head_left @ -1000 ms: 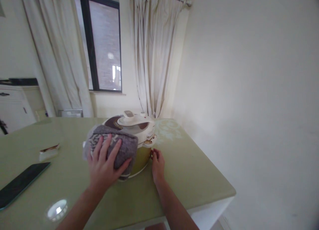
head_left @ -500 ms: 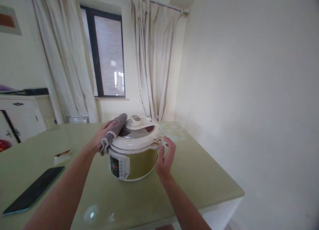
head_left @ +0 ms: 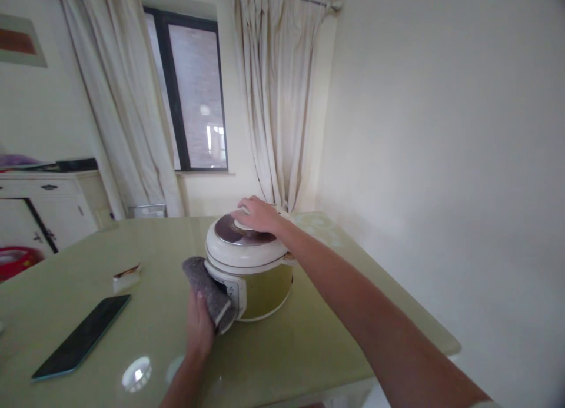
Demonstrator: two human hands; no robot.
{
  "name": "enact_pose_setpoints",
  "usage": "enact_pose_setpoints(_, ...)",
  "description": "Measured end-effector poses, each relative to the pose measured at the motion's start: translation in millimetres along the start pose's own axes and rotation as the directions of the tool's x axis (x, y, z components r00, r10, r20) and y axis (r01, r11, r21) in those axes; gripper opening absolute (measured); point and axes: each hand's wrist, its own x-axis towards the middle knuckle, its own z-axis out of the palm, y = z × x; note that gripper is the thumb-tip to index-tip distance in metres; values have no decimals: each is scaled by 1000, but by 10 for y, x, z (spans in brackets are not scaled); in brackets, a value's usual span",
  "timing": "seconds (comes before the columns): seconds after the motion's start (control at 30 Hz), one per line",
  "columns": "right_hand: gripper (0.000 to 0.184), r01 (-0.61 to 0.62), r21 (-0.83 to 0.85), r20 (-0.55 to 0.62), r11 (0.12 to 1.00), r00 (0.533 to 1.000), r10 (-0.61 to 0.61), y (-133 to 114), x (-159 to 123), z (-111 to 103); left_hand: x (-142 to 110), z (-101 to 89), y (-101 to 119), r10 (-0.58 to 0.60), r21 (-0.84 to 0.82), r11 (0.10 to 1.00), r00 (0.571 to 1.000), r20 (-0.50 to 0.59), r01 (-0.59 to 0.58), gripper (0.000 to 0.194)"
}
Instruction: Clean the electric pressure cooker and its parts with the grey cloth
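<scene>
A white and olive-gold electric pressure cooker [head_left: 267,293] stands upright on the pale green table, its lid [head_left: 229,255] on top. My right hand [head_left: 258,214] is closed over the lid's white handle, which it mostly covers. Held in my left hand [head_left: 200,322] is a folded grey cloth [head_left: 209,290]. The cloth lies against the front left of the cooker and covers part of its control panel [head_left: 236,293].
On the table [head_left: 163,314], a dark tablet [head_left: 83,334] lies at the left, with a small white packet [head_left: 127,278] behind it. A white cabinet [head_left: 57,208] and a red basin [head_left: 20,261] are farther left. A wall [head_left: 441,161] borders the table's right side.
My left hand has brought the grey cloth down from the lid to the cooker's front panel. My right hand has gone from beside the lid's right edge onto the lid handle.
</scene>
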Motion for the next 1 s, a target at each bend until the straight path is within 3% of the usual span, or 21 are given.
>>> enact_pose_setpoints(0.07,49,29,-33,69,999,997,-27,15,69,-65,-156,71,58,209,99,975,975,-78,-201,75)
enact_pose_setpoints(0.1,48,31,-49,111,998,993,-25,15,117,-94,-224,105,111,357,166,925,931,-78,-341,74)
enact_pose_setpoints(0.17,44,20,-69,179,997,984,-8,11,209,-123,-354,176,239,639,309,737,768,-30,-601,83)
enact_pose_setpoints(0.23,38,20,-67,183,998,983,-7,13,262,-113,-475,264,363,809,433,514,586,42,-741,94)
enact_pose_setpoints(0.33,28,43,-48,132,998,991,-36,33,247,-75,-595,430,537,897,536,280,416,149,-796,82)
enact_pose_setpoints(0.4,28,46,-42,133,998,990,-40,46,208,-66,-593,522,680,905,511,116,302,299,-852,63)
enact_pose_setpoints(0.47,32,42,-40,144,998,989,-36,48,177,-75,-521,551,846,873,423,-59,159,461,-904,52)
enact_pose_setpoints(0.53,35,36,-33,148,999,989,-30,42,162,-91,-401,493,998,837,329,-162,47,544,-930,47)
enact_pose_setpoints(0.57,35,34,-26,148,999,989,-30,38,160,-98,-331,434,1053,837,300,-170,23,547,-939,47)
enact_pose_setpoints(0.6,36,34,-17,146,999,989,-31,35,160,-103,-256,360,1088,850,291,-153,24,526,-944,47)
enact_pose_setpoints(0.63,36,34,-8,144,999,989,-33,32,162,-105,-177,278,1103,871,298,-112,51,489,-948,49)
enact_pose_setpoints(0.67,36,35,2,140,999,989,-35,31,163,-104,-92,194,1097,892,317,-39,110,438,-948,53)
enact_pose_setpoints(0.7,37,36,13,135,999,990,-37,31,164,-100,-2,113,1075,904,342,73,207,374,-937,58)
enact_pose_setpoints(0.77,39,32,37,112,999,993,-36,32,159,-85,192,-20,990,847,355,397,487,214,-846,64)
enact_pose_setpoints(0.83,38,24,59,79,998,996,-29,35,148,-65,381,-99,863,638,274,726,766,74,-631,66)
enact_pose_setpoints(0.87,37,20,67,62,998,998,-24,37,141,-54,461,-118,787,509,213,836,859,44,-506,68)
enact_pose_setpoints(0.9,35,16,73,48,997,999,-19,40,135,-44,523,-126,706,394,157,906,919,35,-394,70)
enact_pose_setpoints(0.93,34,12,78,37,997,999,-15,43,131,-35,563,-126,624,304,111,945,952,41,-307,74)
enact_pose_setpoints(1.0,32,4,90,25,996,1000,-6,52,128,-25,573,-114,477,228,96,967,969,91,-237,77)
